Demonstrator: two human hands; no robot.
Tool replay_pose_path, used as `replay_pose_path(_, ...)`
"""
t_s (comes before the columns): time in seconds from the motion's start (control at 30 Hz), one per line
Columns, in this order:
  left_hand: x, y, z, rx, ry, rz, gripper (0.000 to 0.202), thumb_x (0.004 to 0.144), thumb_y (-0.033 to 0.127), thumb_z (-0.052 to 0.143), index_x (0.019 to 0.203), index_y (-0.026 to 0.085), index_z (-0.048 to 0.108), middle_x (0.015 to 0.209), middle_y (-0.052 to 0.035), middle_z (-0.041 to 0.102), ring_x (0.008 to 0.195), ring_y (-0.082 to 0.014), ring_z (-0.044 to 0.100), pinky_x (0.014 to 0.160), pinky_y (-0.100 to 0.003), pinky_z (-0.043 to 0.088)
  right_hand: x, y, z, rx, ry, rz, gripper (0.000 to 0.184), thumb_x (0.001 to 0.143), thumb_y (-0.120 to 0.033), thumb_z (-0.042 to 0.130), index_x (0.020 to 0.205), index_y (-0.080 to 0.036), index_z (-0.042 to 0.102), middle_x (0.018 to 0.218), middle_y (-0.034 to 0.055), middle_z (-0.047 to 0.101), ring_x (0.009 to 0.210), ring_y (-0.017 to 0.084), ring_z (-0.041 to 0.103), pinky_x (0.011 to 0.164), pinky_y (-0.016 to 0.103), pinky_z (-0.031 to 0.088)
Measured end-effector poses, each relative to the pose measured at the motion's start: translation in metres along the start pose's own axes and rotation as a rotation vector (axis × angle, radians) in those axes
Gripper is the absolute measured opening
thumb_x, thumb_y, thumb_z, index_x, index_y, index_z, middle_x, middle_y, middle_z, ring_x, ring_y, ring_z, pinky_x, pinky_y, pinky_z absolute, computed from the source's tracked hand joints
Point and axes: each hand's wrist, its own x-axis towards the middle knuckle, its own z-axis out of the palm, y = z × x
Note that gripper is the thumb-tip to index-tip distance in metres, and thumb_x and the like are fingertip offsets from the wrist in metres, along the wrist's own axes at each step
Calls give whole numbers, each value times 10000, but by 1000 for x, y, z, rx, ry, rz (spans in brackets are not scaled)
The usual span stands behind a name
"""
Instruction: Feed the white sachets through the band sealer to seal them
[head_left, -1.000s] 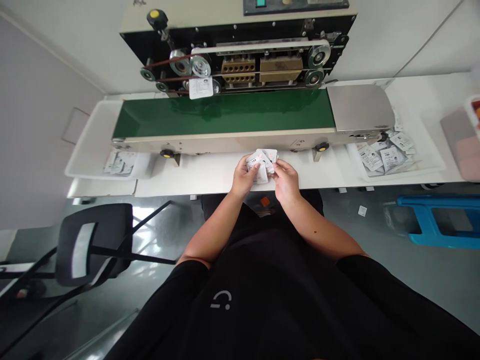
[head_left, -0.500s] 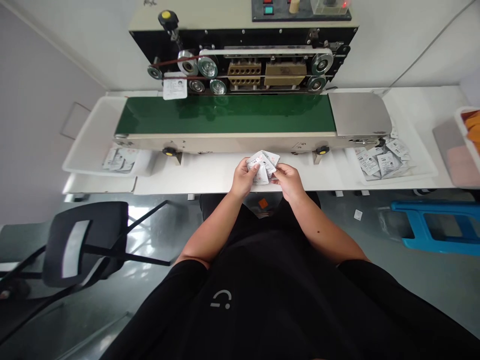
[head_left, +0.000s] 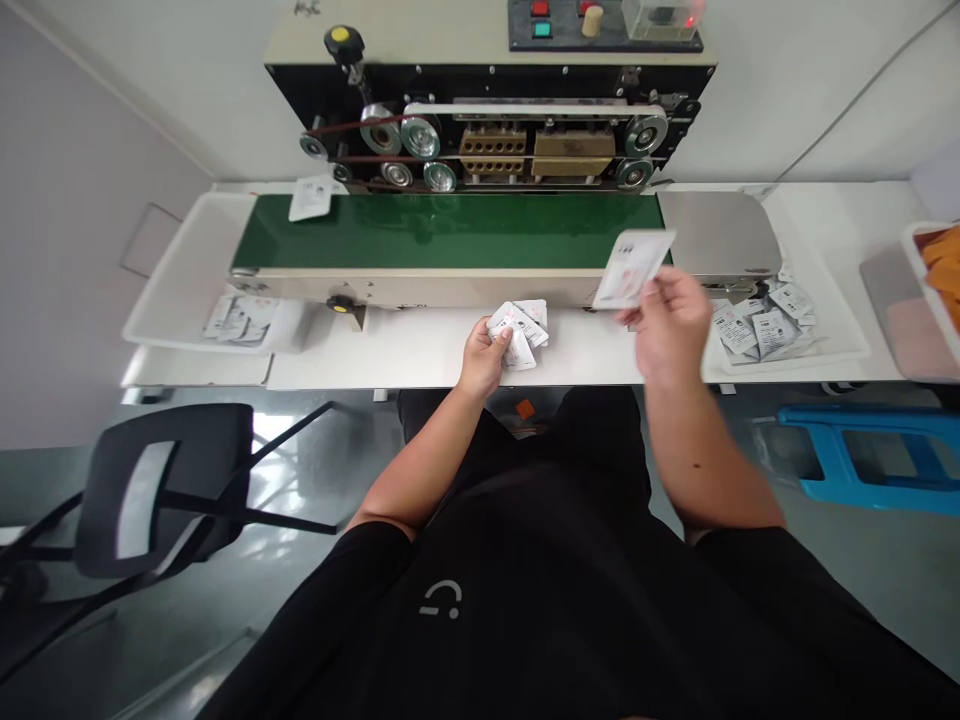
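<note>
My left hand (head_left: 484,358) is closed on a fanned bunch of small white printed sachets (head_left: 523,326), thumb on top, just above the table's front edge. My right hand (head_left: 671,320) pinches a single white sachet (head_left: 634,268) by its lower edge and holds it up in front of the right part of the green belt (head_left: 465,230); the hand is slightly blurred. Behind the belt stands a band sealing machine (head_left: 487,130) with rollers and brass blocks. Another sachet (head_left: 310,198) is at the belt's left end, tilted against its back edge.
A white tray (head_left: 161,300) with several sachets stands at left, partly under the belt. Another tray (head_left: 840,335) at right holds a pile of sachets. A bin (head_left: 911,300) with orange things is far right. A black chair (head_left: 169,490) and a blue stool (head_left: 825,450) flank me.
My right hand has left the bunch with one sachet and moved right and up. My left hand stays with the rest. The machine's sachet has shifted left and come free of the rollers.
</note>
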Motion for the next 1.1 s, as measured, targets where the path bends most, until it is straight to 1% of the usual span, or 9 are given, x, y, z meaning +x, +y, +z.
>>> replay_pose_path(0.07,0,1,1,5,-6,-3,497,773,518,950,1049,220,664,1027,-17,788,907,-147,753,880,-281,602,35,-26,-16,-23,20,18,149,955,-210,750,1097,-188,710,912,37,731,607,80,633,596,228,558)
replay_pose_path(0.2,0,4,4,30,-11,-3,512,769,539,947,1031,214,651,987,-13,780,882,-149,747,849,-274,595,103,-58,-40,-62,132,137,263,930,81,584,1023,-118,728,835,72,742,587,69,647,623,222,579)
replay_pose_path(0.37,-1,7,6,33,-21,-8,508,772,535,946,1028,213,648,981,-5,777,881,-143,745,855,-269,592,160,-60,-49,-97,177,209,229,953,131,577,986,-70,679,855,122,753,639,69,692,637,221,593)
replay_pose_path(0.53,-2,7,5,27,-8,-20,508,764,523,955,1025,211,650,981,-4,777,865,-135,740,832,-259,592,177,-52,-20,-130,174,312,157,963,116,582,1032,-23,606,908,127,731,670,66,704,638,216,575)
replay_pose_path(0.73,-1,5,5,39,-1,-16,511,762,527,954,1020,213,646,982,-7,779,872,-143,743,837,-265,594,177,-47,33,-125,104,387,128,1004,46,603,1123,1,587,943,89,701,700,31,688,694,189,556)
replay_pose_path(0.87,-3,6,4,35,-7,-10,506,779,535,942,1034,213,646,996,-10,777,896,-145,744,863,-270,593,157,-47,37,-126,-10,334,141,1072,-66,579,1210,-41,601,1068,119,718,721,21,688,687,175,528)
replay_pose_path(1.0,-4,7,4,3,-8,-19,495,773,507,955,1041,212,661,989,-1,769,882,-129,732,852,-253,586,83,-26,24,-68,23,51,201,1074,-211,576,1234,-144,676,1102,79,730,632,40,669,551,169,463)
replay_pose_path(1.03,-4,7,3,0,-10,-20,496,769,506,958,1041,212,666,985,2,767,878,-126,728,845,-249,583,59,-14,22,-59,3,24,215,1056,-273,607,1209,-154,699,1072,70,733,624,54,670,523,173,445)
replay_pose_path(1.1,-3,6,3,4,-19,-23,504,762,515,960,1049,211,677,981,2,766,871,-124,724,833,-244,578,13,15,21,-68,-114,121,303,969,-396,738,1176,-175,734,1065,67,747,642,78,682,522,187,466)
